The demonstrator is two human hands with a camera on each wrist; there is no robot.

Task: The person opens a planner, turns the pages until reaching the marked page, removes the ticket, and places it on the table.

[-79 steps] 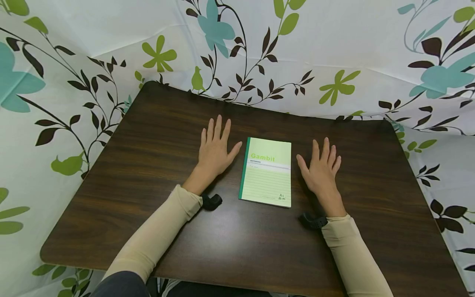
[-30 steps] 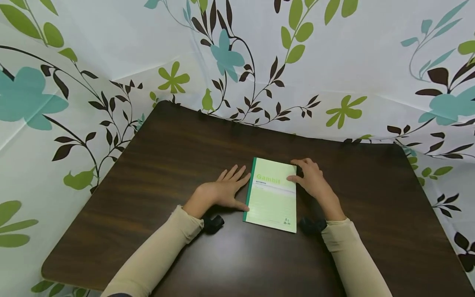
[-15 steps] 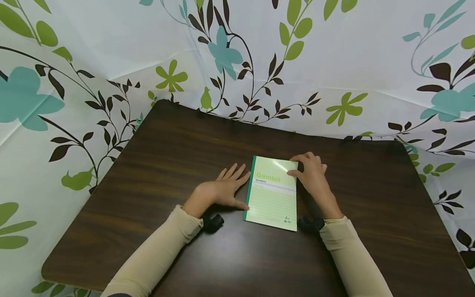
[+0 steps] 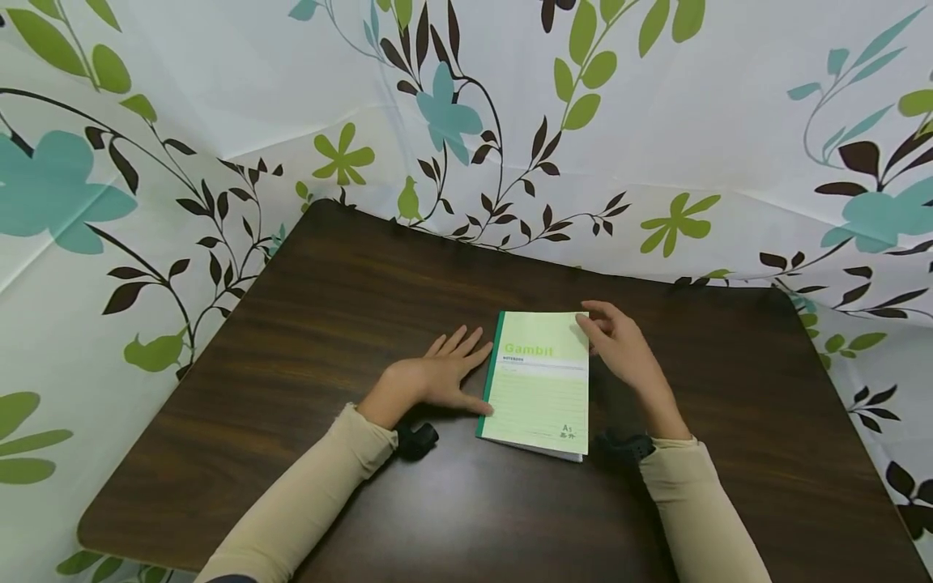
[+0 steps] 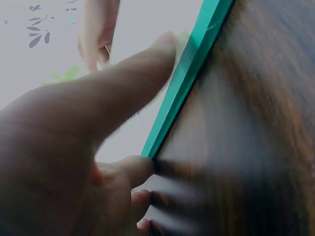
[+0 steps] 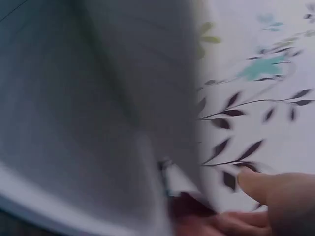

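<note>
- Notebook [image 4: 535,397] sits near the middle of the dark wood-grain table [image 4: 342,300], between the two hands. It's a pale green Gambit one, with "A5" printed low on the right.
- Dark green spine [image 4: 493,372] runs down its left side, and the front cover [image 4: 543,328] is lifted a bit on the right, so a sliver of white pages [image 4: 564,455] shows along the bottom edge.
- Left hand [image 4: 437,379] is spread pretty wide. Thumb touches the cover low down by the spine; in the left wrist view the index fingertip is right up against the green strip too.
- Right hand [image 4: 623,344] is up at the top right corner, thumb at the cover's edge and fingers bent around it, so it's basically holding the raised cover. The right wrist view is blurry, so can't tell exactly how each fingertip sits, but the raised sheet stands well away from the pages there.
- Both arms wear tan sleeves [image 4: 313,490], and there's a black wrist device on each, left one [image 4: 417,442] and right one [image 4: 623,447].
- Behind it all hangs white fabric [image 4: 656,97] printed with teal flowers, green leaves and dark vines.
</note>
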